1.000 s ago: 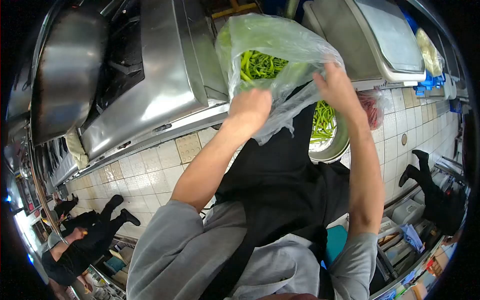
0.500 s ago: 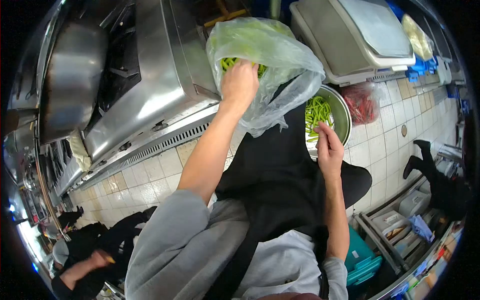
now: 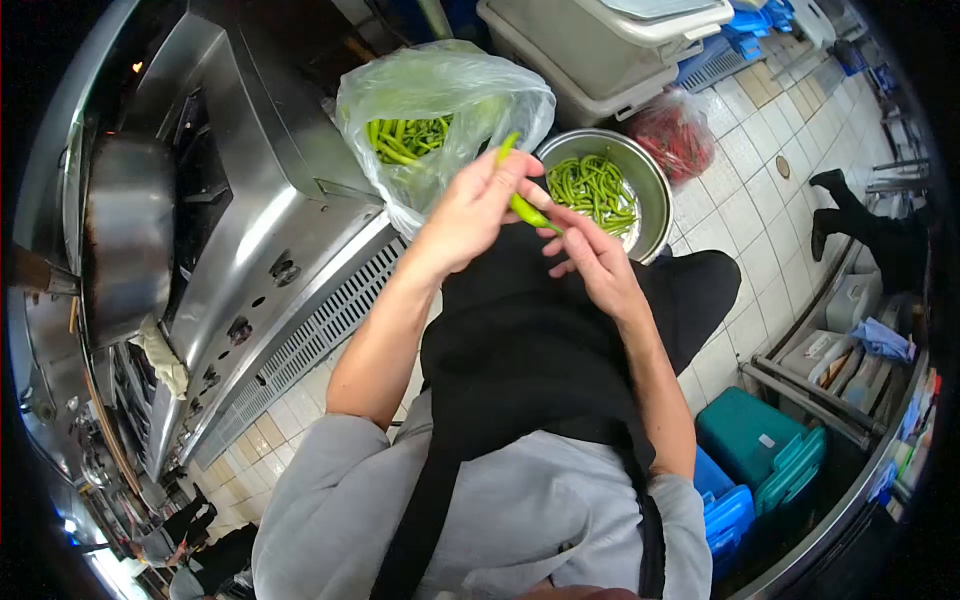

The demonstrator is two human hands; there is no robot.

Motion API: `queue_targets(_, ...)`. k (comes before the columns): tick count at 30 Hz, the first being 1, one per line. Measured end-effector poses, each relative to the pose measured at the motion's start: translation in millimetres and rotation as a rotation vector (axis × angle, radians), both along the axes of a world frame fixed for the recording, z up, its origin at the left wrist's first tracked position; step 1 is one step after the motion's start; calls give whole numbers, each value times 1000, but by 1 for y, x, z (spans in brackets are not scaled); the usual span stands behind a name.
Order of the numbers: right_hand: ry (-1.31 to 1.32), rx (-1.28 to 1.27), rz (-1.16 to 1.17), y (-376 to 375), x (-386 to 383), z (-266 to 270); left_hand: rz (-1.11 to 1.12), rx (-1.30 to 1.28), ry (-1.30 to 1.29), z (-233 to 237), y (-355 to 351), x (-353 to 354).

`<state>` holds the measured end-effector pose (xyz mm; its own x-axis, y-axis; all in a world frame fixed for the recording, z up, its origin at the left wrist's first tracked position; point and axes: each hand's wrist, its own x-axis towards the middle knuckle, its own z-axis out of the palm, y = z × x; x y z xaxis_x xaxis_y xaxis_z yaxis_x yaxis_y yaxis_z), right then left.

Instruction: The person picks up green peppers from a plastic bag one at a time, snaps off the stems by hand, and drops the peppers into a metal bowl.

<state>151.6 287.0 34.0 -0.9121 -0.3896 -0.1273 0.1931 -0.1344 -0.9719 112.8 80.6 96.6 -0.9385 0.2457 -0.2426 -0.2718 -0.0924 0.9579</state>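
Note:
A green pepper [image 3: 527,211] is between my two hands, above my black apron. My left hand [image 3: 478,208] is closed round its upper part, with the tip sticking up past the fingers. The fingers of my right hand [image 3: 592,258] pinch its lower end. Beyond my left hand, a clear plastic bag [image 3: 500,88] lies open with many green peppers [image 3: 408,138] inside. A round metal bowl [image 3: 655,190] with more green peppers [image 3: 592,190] stands just past my right hand.
A bag of red peppers [image 3: 675,138] rests on the tiled floor beside the bowl. Large lidded bins [image 3: 600,50] stand behind. The steel stove [image 3: 270,200] runs along the left. Green crates [image 3: 755,445] are at lower right. Other people [image 3: 870,225] are at both sides.
My left hand has come out of the bag with a green pepper and moved beside my right hand. My right hand has moved left from the bowl to the pepper.

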Motion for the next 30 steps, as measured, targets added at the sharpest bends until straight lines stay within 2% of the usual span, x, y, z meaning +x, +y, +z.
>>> queue_targets(2,0,-6,50,1,6,3,-30,-82,88,-17,19,4)
queue_targets(4,10,273,128,11,13,3,-91,-114,113,-19,34,7)
queue_targets(5,19,270,152,17,18,-1,-127,-118,89,-17,42,10)
queue_targets(9,-43,219,-15,35,44,-22,-319,-600,397,-20,55,11)
queue_targets(13,-30,210,-87,43,52,-45,-394,-543,368,-40,69,14)
queue_targets(15,-67,261,-147,45,49,-52,-246,-362,344,-55,79,19)
queue_targets(17,-40,288,-201,50,47,-57,-69,-388,345,-70,84,25)
queue_targets(21,-27,269,-154,52,48,-72,-58,-375,58,-107,79,36)
queue_targets(25,-43,272,-126,55,46,-77,-45,-166,69,-113,82,40)
queue_targets(30,69,220,-148,55,49,-74,-95,-164,-46,-104,87,35)
